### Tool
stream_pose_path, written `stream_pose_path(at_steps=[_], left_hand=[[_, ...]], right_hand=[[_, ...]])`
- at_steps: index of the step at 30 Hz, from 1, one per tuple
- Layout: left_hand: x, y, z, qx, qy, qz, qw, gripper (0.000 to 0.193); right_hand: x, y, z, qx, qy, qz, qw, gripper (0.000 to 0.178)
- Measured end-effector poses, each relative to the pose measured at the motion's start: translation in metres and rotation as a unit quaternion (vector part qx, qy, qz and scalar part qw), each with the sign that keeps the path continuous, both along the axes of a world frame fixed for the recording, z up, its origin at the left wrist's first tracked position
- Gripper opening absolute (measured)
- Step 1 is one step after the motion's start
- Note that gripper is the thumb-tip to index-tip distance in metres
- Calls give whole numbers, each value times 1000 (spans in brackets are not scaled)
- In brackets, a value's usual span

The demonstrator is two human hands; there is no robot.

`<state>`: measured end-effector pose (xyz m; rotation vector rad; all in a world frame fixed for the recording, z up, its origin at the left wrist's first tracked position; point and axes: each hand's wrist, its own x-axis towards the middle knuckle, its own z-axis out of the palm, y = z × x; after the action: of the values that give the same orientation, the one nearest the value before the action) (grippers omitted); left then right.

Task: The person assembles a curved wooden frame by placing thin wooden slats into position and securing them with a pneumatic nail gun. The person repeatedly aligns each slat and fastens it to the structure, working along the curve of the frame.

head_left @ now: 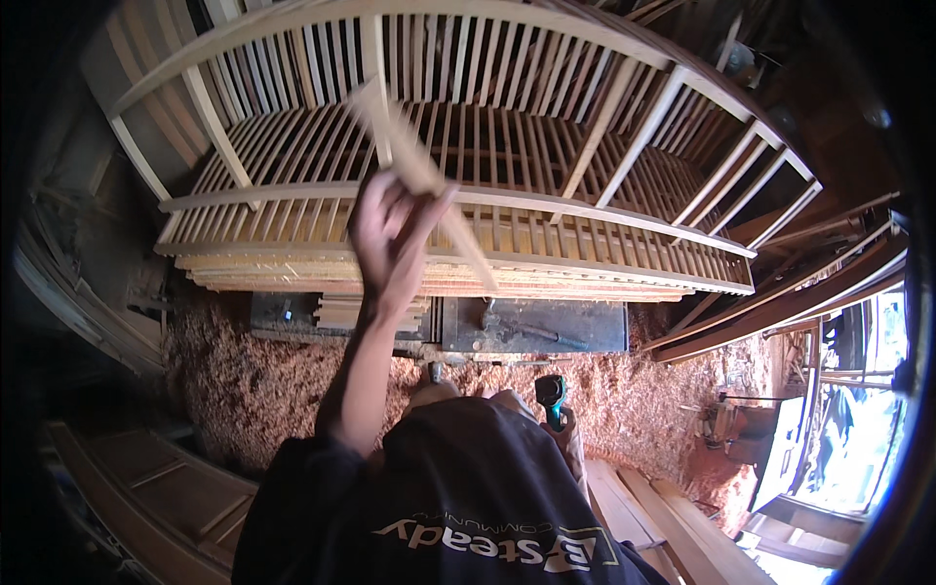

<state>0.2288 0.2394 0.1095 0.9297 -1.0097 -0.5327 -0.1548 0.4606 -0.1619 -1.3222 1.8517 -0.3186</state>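
Observation:
My left hand (392,229) is raised at the near rail of a large slatted wooden frame (604,213), its fingers closed around a narrow wooden slat (413,156). The slat is smeared by motion and slants from upper left to lower right above the frame. Low beside my body, my right hand (567,439) grips a teal and black cordless drill (552,392) by its handle, head upward. Many parallel thin slats fill the frame, with longer cross pieces spanning it.
Under the frame's near side lies a stack of boards (546,280). A dark bench top (595,327) carries a hammer-like tool (551,335) and short wood strips (366,314). Wood shavings (253,390) cover the floor. Planks (682,517) lie at lower right, panels (166,478) at lower left.

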Motion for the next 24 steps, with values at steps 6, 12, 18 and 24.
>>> stream_pose_path(at_steps=[6, 12, 18, 24], left_hand=[[-53, -152, 54, -36, -193, -62, 979, 42], [-85, -200, 4, 56, -223, -49, 972, 42], [-94, -202, -6, 88, -201, -39, 975, 57], [-98, -211, -49, 36, -125, -98, 987, 36]], right_hand=[[-27, 6, -12, -21, -11, 6, 1000, 74], [-47, 17, -16, -28, -20, 18, 999, 78], [-65, 20, 4, -27, -54, -14, 998, 71], [-70, 5, 24, -38, -54, -18, 998, 64]])
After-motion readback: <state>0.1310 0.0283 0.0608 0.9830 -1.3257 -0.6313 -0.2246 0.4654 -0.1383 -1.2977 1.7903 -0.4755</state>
